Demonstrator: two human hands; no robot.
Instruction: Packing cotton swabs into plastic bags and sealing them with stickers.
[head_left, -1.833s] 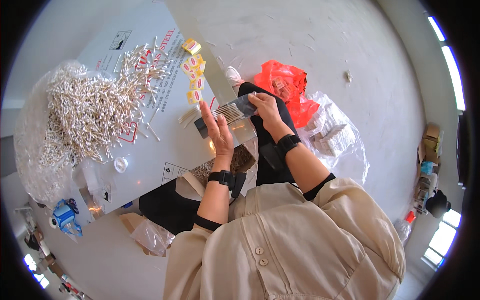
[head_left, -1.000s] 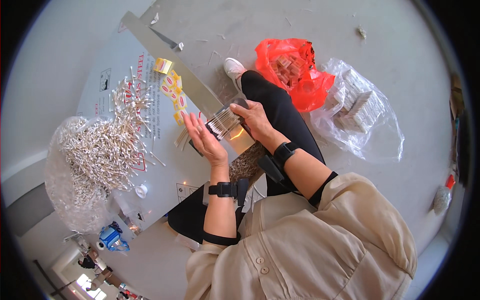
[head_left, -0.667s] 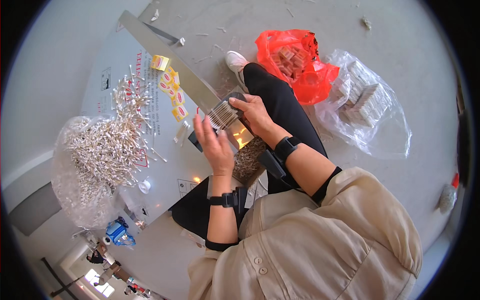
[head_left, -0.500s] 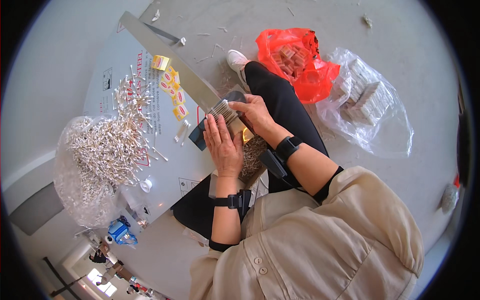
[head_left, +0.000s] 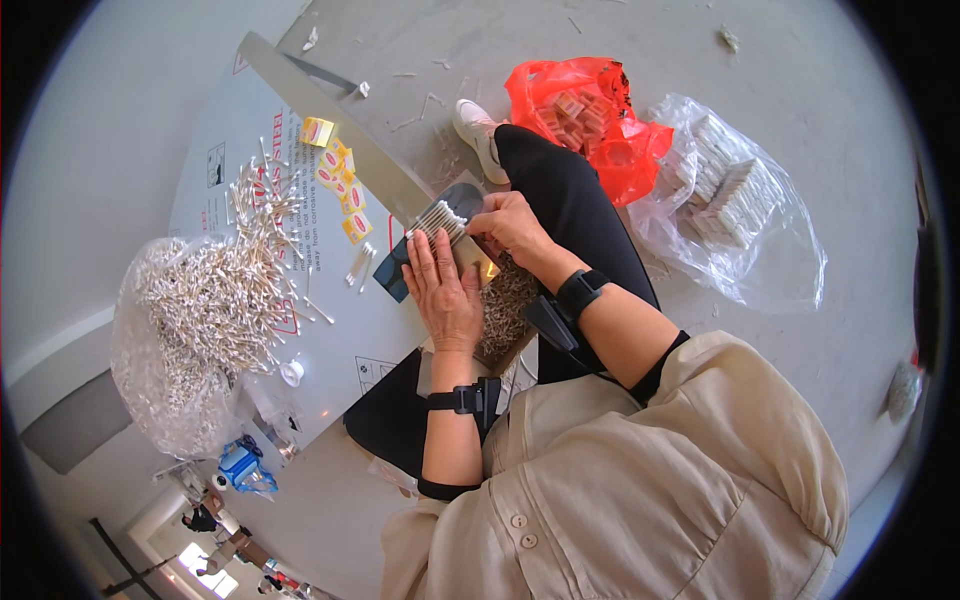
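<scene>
A row of cotton swabs (head_left: pixel 437 221) lies side by side on a dark, glossy sheet (head_left: pixel 395 272) at the table's edge, just above my lap. Across the near end of the row rests my left hand (head_left: pixel 446 300), flat, its fingers stretched out together. My right hand (head_left: pixel 512 228) is at the right end of the row with thumb and fingers pinched together; what they pinch is too small to make out. Below both hands sits a box of loose swabs (head_left: pixel 507 305) on my lap, partly covered by my left hand and right forearm.
A large heap of loose swabs (head_left: pixel 205 310) spills from a clear bag on the table (head_left: pixel 345 335). Small yellow packets (head_left: pixel 345 190) lie near its edge. On the floor are a red bag of small packs (head_left: pixel 590 120) and a clear bag of white bundles (head_left: pixel 740 200).
My right hand has drawn back slightly to the right, its thumb off the swab ends and now pinched against the fingers. My left hand stays flat on the row.
</scene>
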